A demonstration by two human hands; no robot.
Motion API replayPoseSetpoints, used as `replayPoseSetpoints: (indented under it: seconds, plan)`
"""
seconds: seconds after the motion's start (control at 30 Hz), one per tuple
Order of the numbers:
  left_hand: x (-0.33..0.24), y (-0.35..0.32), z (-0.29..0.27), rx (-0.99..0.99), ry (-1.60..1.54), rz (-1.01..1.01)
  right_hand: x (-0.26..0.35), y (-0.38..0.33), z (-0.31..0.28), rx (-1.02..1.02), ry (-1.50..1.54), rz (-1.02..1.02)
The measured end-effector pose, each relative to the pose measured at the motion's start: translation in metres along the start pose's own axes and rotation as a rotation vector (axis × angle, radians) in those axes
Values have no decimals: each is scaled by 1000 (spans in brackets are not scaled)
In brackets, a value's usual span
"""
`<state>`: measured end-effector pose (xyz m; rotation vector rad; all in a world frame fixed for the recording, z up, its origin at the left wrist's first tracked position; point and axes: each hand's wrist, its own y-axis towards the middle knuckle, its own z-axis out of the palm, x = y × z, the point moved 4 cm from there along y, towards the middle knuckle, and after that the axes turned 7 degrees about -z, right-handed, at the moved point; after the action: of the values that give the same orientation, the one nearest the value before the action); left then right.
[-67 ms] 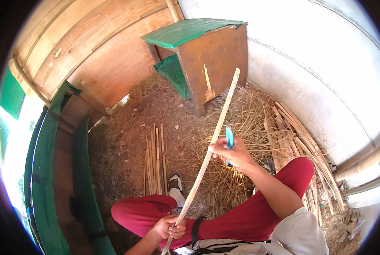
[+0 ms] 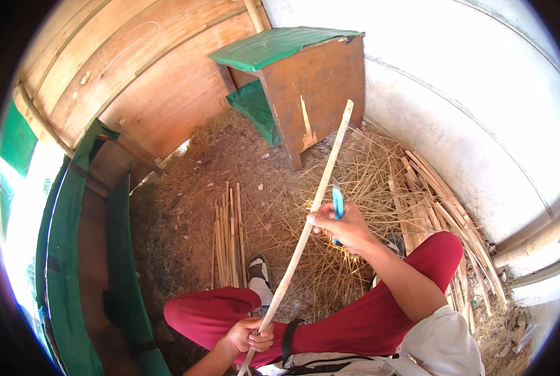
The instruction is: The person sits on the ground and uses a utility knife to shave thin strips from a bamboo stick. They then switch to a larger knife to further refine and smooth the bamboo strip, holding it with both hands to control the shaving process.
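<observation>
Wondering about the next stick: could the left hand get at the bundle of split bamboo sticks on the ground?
Probably not right away: the left hand grips the long stick's lower end, and the bundle lies beyond the red-trousered leg.

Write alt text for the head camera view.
A seated person in red trousers holds a long pale bamboo strip: the left hand grips its lower end, the right hand, holding a blue knife, meets it midway. Trimmed sticks and shavings cover the ground.
</observation>
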<state>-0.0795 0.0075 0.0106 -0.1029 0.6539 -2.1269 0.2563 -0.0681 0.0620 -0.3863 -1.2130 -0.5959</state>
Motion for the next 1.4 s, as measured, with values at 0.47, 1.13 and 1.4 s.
replayPoseSetpoints:
  seconds: [0.47,1.13,1.4]
  plan:
    - [6,0,-7,-14,-39,11,2,-2,0,-14,-72,14]
    - [-29,13,34,-342,212,129,-6,11,-28,-270,-65,-100]
    - [-33,18,59,-660,460,322,5,11,-26,-264,-34,-67]
